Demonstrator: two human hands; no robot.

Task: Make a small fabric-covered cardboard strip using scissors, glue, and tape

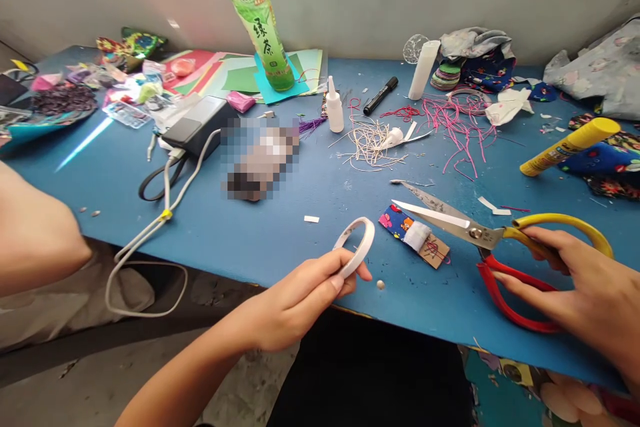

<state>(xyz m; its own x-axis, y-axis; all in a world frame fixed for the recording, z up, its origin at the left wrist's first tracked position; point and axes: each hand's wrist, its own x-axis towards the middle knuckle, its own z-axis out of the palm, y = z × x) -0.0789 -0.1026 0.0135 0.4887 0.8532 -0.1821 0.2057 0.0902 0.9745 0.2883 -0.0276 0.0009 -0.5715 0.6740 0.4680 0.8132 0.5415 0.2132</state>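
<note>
Pinched in my left hand (300,297), near the table's front edge, is a narrow roll of white tape (367,243). My right hand (585,287) has its fingers in the handles of a large pair of scissors (475,232), one handle yellow and one red. Their blades stand apart and point left. Below the blades lies a small piece of cardboard (436,253) with blue patterned cloth (395,221), a white patch and red thread on it. It sits between my two hands, touched by neither. A small round bead-like bit (381,285) rests by my left fingertips.
Cream strings (373,143), pink strings (460,123), a white glue bottle (335,107), a black marker (381,95) and a yellow glue stick (570,147) lie or stand beyond. A green tea bottle (263,27) stands at the back. Another person's arm (40,233) is at left, near a white cable (167,193).
</note>
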